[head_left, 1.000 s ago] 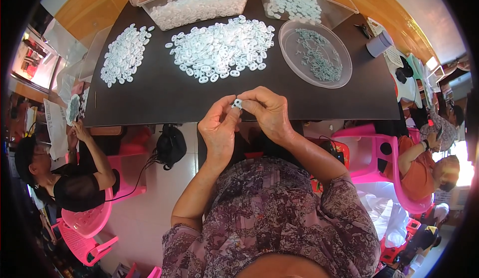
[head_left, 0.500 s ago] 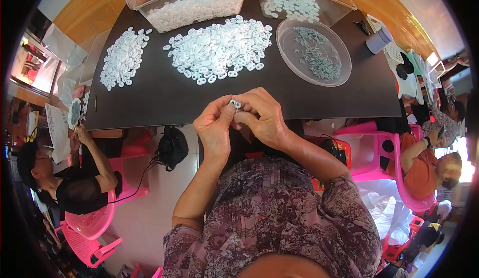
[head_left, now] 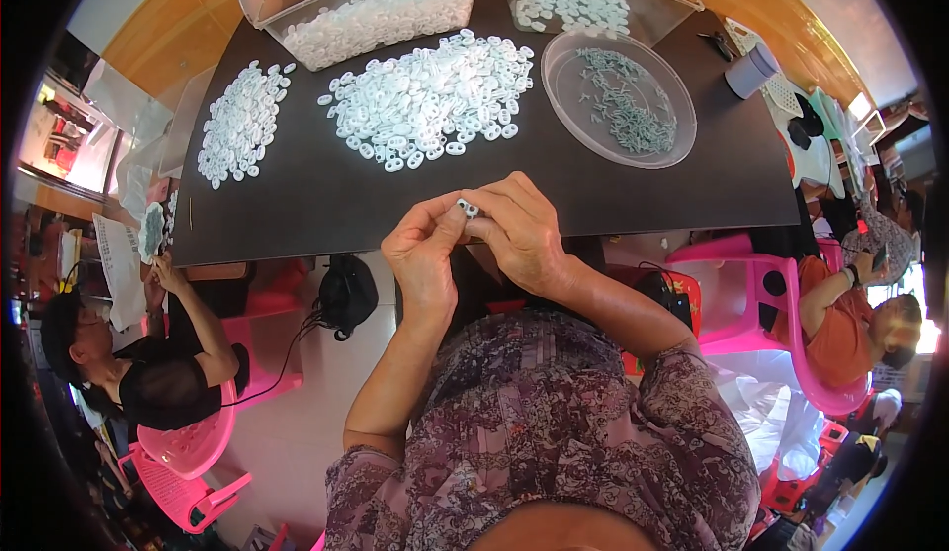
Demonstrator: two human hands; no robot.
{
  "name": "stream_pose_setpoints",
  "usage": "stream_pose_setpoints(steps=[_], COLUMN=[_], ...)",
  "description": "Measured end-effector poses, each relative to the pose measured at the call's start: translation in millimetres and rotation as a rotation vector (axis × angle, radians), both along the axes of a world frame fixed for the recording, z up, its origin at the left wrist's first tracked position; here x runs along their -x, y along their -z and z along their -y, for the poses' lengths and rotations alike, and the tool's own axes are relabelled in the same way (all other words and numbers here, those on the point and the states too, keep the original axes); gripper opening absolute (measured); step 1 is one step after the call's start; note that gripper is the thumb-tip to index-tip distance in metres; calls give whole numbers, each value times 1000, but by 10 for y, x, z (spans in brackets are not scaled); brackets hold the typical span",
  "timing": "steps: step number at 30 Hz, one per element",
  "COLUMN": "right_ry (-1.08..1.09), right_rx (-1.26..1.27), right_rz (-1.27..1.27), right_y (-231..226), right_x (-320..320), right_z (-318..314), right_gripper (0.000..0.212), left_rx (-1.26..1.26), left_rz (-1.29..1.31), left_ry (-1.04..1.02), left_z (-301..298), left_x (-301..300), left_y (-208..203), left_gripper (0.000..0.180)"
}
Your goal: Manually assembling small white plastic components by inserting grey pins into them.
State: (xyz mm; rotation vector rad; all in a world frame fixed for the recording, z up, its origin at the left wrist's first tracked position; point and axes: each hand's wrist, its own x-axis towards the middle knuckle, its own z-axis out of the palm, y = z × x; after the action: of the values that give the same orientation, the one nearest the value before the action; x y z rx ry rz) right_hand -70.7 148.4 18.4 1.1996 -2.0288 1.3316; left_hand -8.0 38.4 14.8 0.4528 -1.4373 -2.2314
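Observation:
Close to the table's front edge, a small white oval plastic piece with two holes (head_left: 468, 208) is pinched between my hands. My left hand (head_left: 425, 250) grips it from the left with thumb and fingers. From the other side, the bent fingers of my right hand (head_left: 519, 230) close on the same piece; their tips partly hide it. A large pile of similar white pieces (head_left: 430, 101) lies beyond my hands, and a smaller pile (head_left: 240, 124) is off to the left. To the right, a round clear tray (head_left: 565, 128) holds many small grey-green pins.
Two clear plastic bins (head_left: 297, 49) (head_left: 657, 27) with white pieces stand at the back of the dark table (head_left: 297, 210). A lidded cup (head_left: 751, 72) is at the right. One co-worker (head_left: 163, 373) sits at left; others are at right, near a pink chair (head_left: 781, 284).
My fingers shift slightly around the white piece, and my right fingertips cover a bit more of it. The whole view has turned slightly; the piles look unchanged.

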Motion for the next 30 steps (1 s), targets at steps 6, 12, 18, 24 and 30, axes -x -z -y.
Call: stream_pose_setpoints(steps=[6, 12, 18, 24, 30], right_ry=[-6, -35, -37, -42, -37], right_rx=[12, 25, 71, 124, 119], right_rz=[17, 70, 58, 26, 49], right_y=[12, -20, -70, -76, -68], right_x=[-15, -22, -41, -80, -120], right_z=[-3, -12, -2, 46, 63], right_gripper=[30, 28, 28, 31, 31], left_rx=[76, 87, 192, 361, 365], left_rz=[26, -15, -183, -239, -264], left_ry=[22, 45, 82, -39, -37], left_z=[45, 66, 61, 40, 68], left_x=[-36, -69, -96, -113, -110], left_y=[-16, -68, -47, 20, 48], left_gripper=[13, 16, 23, 26, 26])
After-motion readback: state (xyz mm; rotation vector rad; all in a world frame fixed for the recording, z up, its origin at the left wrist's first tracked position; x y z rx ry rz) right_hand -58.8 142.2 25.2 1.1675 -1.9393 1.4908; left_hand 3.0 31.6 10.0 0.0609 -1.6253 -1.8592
